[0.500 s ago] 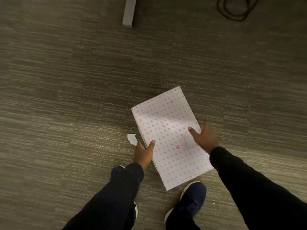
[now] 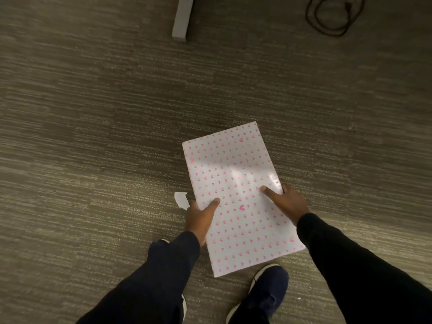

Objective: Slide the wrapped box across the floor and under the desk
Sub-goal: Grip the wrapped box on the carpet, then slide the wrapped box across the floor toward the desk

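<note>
The wrapped box (image 2: 236, 183), white paper with small pink hearts, lies flat on the carpet just ahead of my feet, its long side pointing away and slightly right. My left hand (image 2: 201, 217) grips its left edge, thumb on top. My right hand (image 2: 288, 202) grips the right edge, thumb laid on the paper. A grey desk leg foot (image 2: 183, 18) stands on the floor at the far top centre, well beyond the box.
A torn white paper scrap (image 2: 182, 199) lies on the carpet just left of the box. A coiled black cable (image 2: 332, 17) rests at the far right. My dark shoes (image 2: 264, 298) stand just behind the box.
The box has turned a little clockwise under my hands, its near end swinging left. My hands have stayed on its edges; the desk leg holds its place in view.
</note>
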### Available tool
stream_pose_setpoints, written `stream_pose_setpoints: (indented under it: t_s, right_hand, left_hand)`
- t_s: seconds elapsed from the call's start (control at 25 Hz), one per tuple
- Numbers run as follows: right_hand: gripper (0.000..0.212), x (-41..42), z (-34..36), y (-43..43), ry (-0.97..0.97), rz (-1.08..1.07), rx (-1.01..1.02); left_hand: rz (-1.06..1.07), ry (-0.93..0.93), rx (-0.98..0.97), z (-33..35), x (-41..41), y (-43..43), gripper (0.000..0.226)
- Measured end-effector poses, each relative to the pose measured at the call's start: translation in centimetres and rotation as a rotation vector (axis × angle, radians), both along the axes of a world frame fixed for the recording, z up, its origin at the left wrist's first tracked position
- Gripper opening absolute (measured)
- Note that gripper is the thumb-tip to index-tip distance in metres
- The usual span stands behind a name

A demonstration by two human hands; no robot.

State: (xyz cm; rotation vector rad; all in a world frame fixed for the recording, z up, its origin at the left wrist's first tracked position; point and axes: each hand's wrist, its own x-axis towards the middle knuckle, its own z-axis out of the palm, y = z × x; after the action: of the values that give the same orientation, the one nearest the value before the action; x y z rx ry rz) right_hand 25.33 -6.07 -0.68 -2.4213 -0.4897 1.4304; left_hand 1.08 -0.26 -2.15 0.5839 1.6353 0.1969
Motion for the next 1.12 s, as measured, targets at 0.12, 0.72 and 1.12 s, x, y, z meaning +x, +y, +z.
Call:
stream_pose_setpoints:
  t_s: [0.12, 0.72, 1.12]
  right_hand:
    - [0.064, -0.4, 4.0, 0.6, -0.031, -0.031, 0.058]
    - [0.082, 8.6, 36.3, 11.1, -0.028, 0.078, 0.246]
    - [0.074, 10.6, 34.9, 28.9, -0.137, 0.151, 0.212]
  left_hand:
    - [-0.051, 0.03, 0.008, 4.1, 0.1, 1.7, 0.068]
    - [0.056, -0.245, 0.098, 33.1, 7.6, 10.3, 0.056]
    - [0.193, -0.384, 0.038, 28.9, 10.6, 25.9, 0.054]
